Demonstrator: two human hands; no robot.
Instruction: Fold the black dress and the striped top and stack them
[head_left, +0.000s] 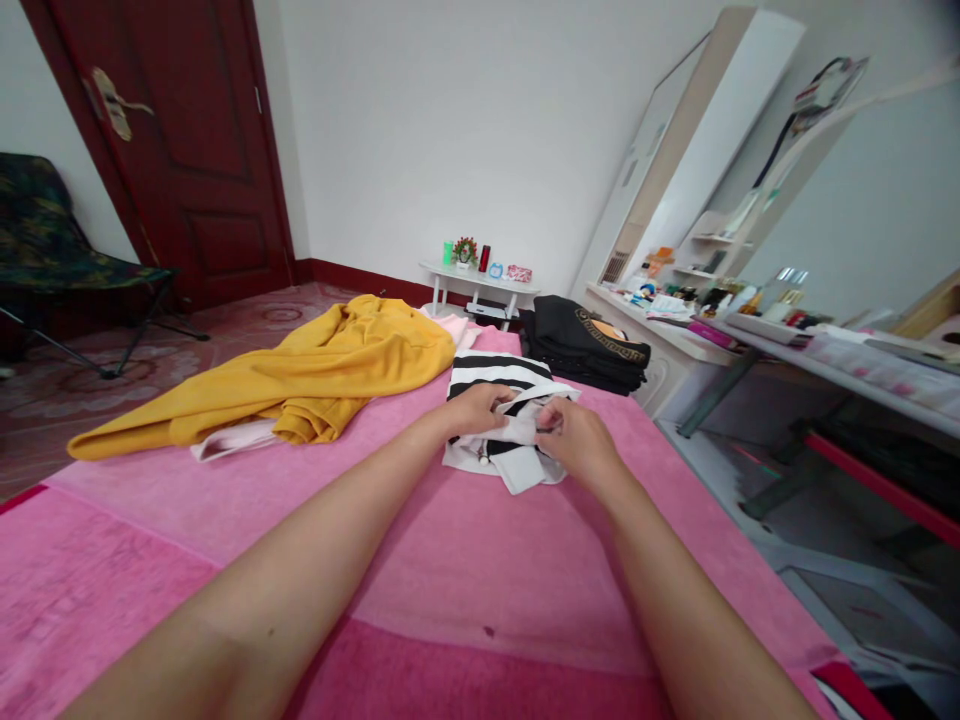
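A black-and-white striped garment (pixel 501 368) with a white collar lies folded on the pink bedspread (pixel 487 560). My left hand (pixel 480 410) pinches the white collar cloth from the left, its fingers curled over the fabric. From the right, my right hand (pixel 574 430) grips the same white cloth between thumb and fingers. One corner of the white part (pixel 519 470) hangs toward me, and a small round button-like piece shows beside it. The inner folds between my hands are partly hidden by the fingers.
A mustard-yellow garment (pixel 322 355) spreads over the bed's left side, with pale pink cloth (pixel 236 438) under it. A stack of folded black clothes (pixel 585 345) sits at the far right. Beyond stand a small white table (pixel 480 278) and a cluttered dressing table (pixel 690 335).
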